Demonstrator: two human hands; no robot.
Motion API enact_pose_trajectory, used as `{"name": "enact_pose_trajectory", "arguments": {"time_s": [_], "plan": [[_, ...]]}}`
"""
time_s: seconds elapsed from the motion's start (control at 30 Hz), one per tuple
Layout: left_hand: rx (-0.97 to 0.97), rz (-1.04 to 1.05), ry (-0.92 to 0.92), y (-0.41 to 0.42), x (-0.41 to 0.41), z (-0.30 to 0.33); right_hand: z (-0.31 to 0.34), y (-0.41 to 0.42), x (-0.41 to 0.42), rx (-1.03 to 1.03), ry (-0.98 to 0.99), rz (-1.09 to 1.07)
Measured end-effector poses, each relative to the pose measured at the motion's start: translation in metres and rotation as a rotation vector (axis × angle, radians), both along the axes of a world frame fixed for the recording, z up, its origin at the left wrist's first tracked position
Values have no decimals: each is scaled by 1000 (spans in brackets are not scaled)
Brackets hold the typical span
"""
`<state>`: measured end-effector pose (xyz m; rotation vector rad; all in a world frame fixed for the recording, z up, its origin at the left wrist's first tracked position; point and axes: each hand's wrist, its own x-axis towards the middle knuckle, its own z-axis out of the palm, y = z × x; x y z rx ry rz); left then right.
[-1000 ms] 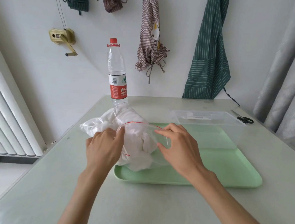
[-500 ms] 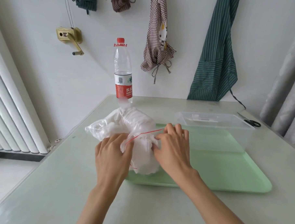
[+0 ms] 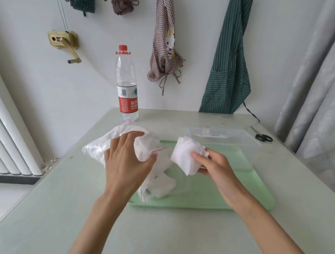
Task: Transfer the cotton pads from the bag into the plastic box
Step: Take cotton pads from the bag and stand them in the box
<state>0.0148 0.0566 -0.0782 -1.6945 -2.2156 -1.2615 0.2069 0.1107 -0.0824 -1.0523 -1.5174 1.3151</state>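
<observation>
1. Two hands work over a pale tabletop (image 3: 51, 208), each reaching in from the near edge.
2. The right hand (image 3: 214, 165) grips a wad of white cotton pads (image 3: 187, 156) between thumb and curled fingers, raised over the green tray (image 3: 204, 204), just right of the bag's mouth.
3. The left hand (image 3: 126, 161) lies on top of the clear bag (image 3: 113, 140) with fingers spread and lightly bent, its thumb at the red-edged opening.
4. More cotton pads fill the bag, and a few spill from its mouth onto the tray's near left part, just below the left hand.
5. The clear plastic box (image 3: 224, 137) stands at the tray's far side, beyond the right hand and apart from the held wad.
6. A water bottle (image 3: 126, 84) stands upright behind the bag; scissors (image 3: 263, 137) lie just right of the box.
</observation>
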Motion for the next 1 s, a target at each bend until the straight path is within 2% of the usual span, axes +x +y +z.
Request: {"name": "enact_pose_trajectory", "arguments": {"time_s": [0.1,0.2,0.33,0.4,0.57,0.87,1.0], "plan": [[5,-145,85,9,16,28,18,5,29,-119,236,-43],[-60,-288,201,38,45,43,32,16,57,-122,283,-189],[-398,-405,429,86,85,31,41,31,81,-103,260,-261],[-518,-403,405,99,91,21,44,36,88,-123,237,-207],[-463,-387,255,93,89,15,53,46,98,-263,279,-53],[-466,-455,369,31,97,22,51,42,104,-419,211,161],[-443,-447,333,28,95,32,45,35,103,-371,156,184]]}}
